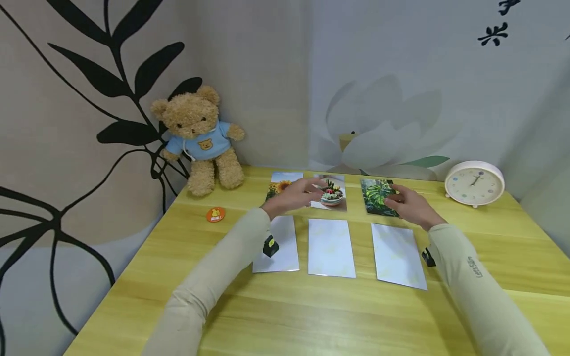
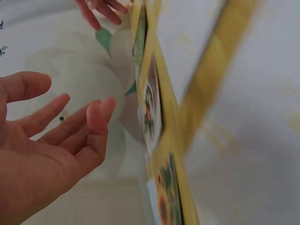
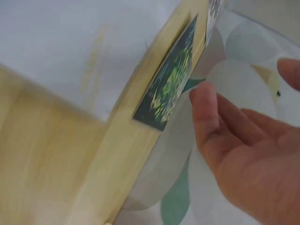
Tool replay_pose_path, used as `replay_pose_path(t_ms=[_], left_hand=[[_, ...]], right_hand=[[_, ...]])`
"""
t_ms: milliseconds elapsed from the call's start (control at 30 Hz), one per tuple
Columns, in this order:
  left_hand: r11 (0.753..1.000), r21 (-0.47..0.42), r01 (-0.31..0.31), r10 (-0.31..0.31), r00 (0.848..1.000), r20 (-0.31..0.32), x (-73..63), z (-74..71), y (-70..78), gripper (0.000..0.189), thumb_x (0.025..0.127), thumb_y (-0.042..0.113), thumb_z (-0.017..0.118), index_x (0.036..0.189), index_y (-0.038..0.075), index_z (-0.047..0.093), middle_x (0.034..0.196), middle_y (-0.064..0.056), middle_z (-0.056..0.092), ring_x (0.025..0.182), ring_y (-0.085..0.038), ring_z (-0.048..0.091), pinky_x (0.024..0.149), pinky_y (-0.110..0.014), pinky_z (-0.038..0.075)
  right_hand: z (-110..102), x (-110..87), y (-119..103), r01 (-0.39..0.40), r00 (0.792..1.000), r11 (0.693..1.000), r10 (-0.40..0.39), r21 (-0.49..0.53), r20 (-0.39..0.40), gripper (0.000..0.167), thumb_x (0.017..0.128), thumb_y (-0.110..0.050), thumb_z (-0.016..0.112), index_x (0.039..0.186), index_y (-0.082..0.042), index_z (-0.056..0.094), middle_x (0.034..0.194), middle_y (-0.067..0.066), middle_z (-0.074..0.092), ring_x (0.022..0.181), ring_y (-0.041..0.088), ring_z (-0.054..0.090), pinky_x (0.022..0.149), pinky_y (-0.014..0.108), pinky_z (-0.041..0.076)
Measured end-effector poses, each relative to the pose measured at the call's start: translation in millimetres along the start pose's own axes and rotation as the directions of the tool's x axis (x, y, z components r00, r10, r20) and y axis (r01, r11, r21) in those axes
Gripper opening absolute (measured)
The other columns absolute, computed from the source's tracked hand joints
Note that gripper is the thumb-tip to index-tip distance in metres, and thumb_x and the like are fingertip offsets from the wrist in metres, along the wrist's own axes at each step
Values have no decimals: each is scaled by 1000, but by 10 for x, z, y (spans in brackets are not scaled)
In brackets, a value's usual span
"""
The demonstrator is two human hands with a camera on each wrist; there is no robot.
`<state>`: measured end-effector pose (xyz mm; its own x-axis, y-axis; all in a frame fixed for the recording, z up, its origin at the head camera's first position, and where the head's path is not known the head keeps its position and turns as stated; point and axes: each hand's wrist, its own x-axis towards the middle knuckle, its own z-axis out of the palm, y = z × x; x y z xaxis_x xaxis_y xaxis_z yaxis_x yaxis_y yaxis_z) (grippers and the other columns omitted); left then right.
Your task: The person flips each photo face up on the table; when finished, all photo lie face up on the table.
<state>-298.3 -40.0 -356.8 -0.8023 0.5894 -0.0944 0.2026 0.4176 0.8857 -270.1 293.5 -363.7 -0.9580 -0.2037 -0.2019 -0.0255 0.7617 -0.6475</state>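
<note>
My left hand [image 1: 295, 197] hovers over the back row of picture cards, between a sunflower card [image 1: 274, 189] and a card of potted succulents [image 1: 337, 198], covering part of both. In the left wrist view its fingers are loosely bent with nothing between them. My right hand [image 1: 415, 207] hangs by the right edge of a green plant card [image 1: 376, 195]. Seen from the right wrist, this hand [image 3: 253, 150] is apart from the card and holds nothing. Nearer to me lie three pale cards: a left one [image 1: 285, 242], a middle one [image 1: 331, 247] and a right one [image 1: 398, 254].
A teddy bear [image 1: 202, 141] in a blue shirt leans at the table's back left corner. An orange round badge [image 1: 215, 214] lies in front of it. A white clock [image 1: 474, 184] stands at the back right. Patterned curtains hang behind the wooden table [image 1: 267, 316].
</note>
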Motion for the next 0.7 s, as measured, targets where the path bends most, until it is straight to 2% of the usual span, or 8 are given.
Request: replay_pose_path(t_ms=[233, 400, 500, 700], left_hand=[[996, 87, -11, 11, 1000, 1, -330, -164, -157, 36, 106, 19, 50, 142, 13, 53, 143, -18, 57, 130, -28, 57, 105, -49, 50], [963, 266, -32, 37, 999, -16, -602, -207, -242, 36, 106, 18, 50, 140, 7, 54, 140, -18, 60, 128, -29, 59, 107, -45, 49], [937, 349, -9, 24, 999, -38, -794, -226, -259, 37, 105, 18, 50, 139, 4, 54, 138, -19, 60, 125, -32, 61, 104, -46, 51], [894, 435, 102, -64, 993, -102, -1145, -262, -278, 39, 104, 21, 51, 138, 4, 57, 135, -23, 63, 121, -36, 63, 98, -50, 53]], right_hand=[[141, -26, -204, 102, 994, 992, -99, -80, 44, 70, 107, -34, 48, 159, 1, 18, 150, 32, 44, 137, 48, 45, 105, 59, 47], [262, -81, -370, 163, 985, 983, -158, -89, 67, 65, 106, -28, 50, 158, 0, 23, 150, 30, 46, 138, 46, 47, 107, 59, 45], [342, -112, -464, 199, 978, 976, -192, -93, 75, 65, 106, -30, 51, 159, -3, 25, 150, 28, 47, 137, 44, 48, 108, 59, 44], [519, -165, -657, 296, 953, 950, -286, -97, 101, 63, 105, -32, 53, 157, -5, 30, 148, 24, 51, 133, 41, 54, 106, 57, 47]])
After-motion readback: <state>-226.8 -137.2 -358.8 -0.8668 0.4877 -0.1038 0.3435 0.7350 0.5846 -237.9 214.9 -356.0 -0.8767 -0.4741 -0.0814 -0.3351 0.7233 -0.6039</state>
